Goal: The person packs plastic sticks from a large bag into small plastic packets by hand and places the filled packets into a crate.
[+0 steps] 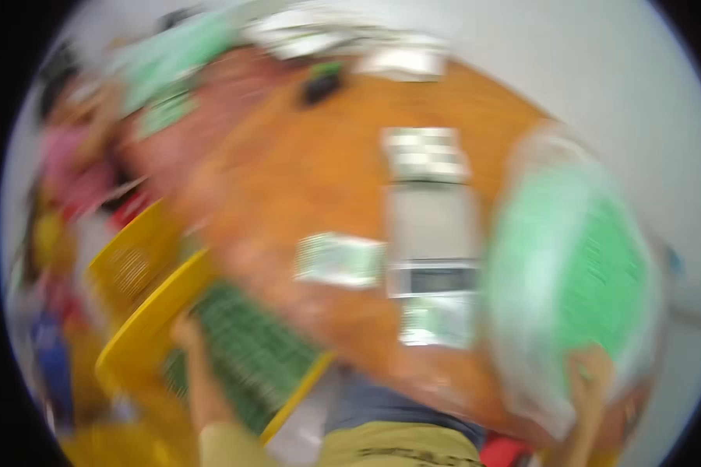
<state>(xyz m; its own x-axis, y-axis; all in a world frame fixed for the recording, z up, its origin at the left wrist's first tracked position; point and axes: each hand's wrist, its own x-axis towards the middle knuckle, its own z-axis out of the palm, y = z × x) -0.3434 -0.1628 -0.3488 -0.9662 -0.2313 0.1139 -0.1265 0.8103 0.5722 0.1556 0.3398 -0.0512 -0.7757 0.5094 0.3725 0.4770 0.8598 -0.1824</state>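
The whole head view is smeared by motion. My left hand [185,330] is at the inner edge of a yellow basket [144,323] that holds dark green packed items [249,350]; its fingers are too blurred to read. On the right, my right hand [590,367] reaches into a large clear plastic bag [526,311] full of bright green pieces [600,272], its fingers closed around something hidden. Between the hands, a grey scale [434,222] lies on the orange table [319,179], with a printed packet [438,321] below its display and another packet [340,260] to its left.
A white-and-green checked packet [426,154] is beyond the scale. White packets [401,61] and a small black object [322,84] lie at the far edge. A person in pink [74,167] is at the left, near light green material [175,58].
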